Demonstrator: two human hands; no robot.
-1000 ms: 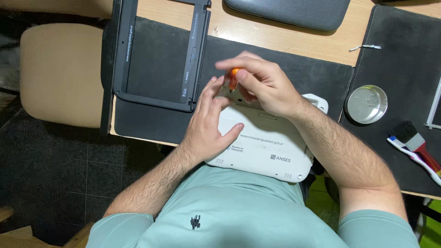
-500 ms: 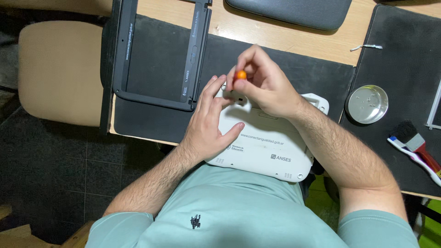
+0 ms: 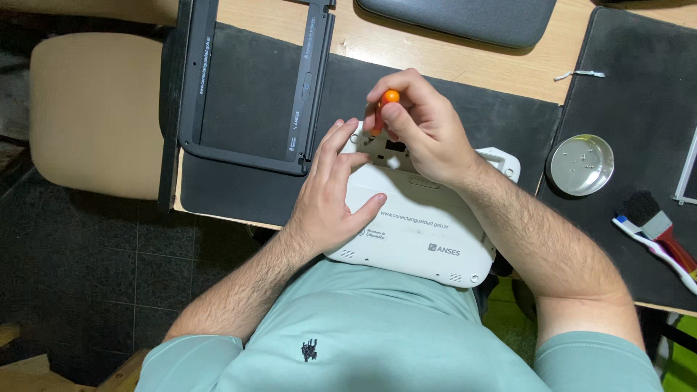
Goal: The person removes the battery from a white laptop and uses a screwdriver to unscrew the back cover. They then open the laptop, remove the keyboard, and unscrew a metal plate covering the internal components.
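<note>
Wooden desk (image 3: 465,62) runs across the far side of the room, dark mats laid over most of it, and a tan chair seat (image 3: 94,112) stands off to the left over a dark tiled floor.

From the head camera, the only view, a white laptop (image 3: 425,229) lies upside down at the near edge of the middle mat (image 3: 239,185), its near side over the person's lap. The right hand (image 3: 425,134) is closed around a screwdriver (image 3: 385,109) with an orange cap, thumb and fingertips pinching the handle near its top. The tool stands close to upright, cap leaning slightly toward the camera, and its tip goes down into the far left part of the laptop's underside; the tip itself is hidden by the fingers. The left hand (image 3: 330,192) lies open and flat on the laptop, holding nothing, fingers spread and pointing far, fingertips just beside the spot where the screwdriver comes down. So the work point lies just beyond the left fingertips and directly under the right hand, which is the nearer of the two to it.

Left of the hands a black frame (image 3: 250,156) lies on the mat, its long bars running near to far. Right of the laptop sits a round metal dish (image 3: 581,165) with a few small bits in it, too small to tell apart. A brush (image 3: 657,225) lies near the right edge, and a grey case (image 3: 457,18) rests at the far side.
</note>
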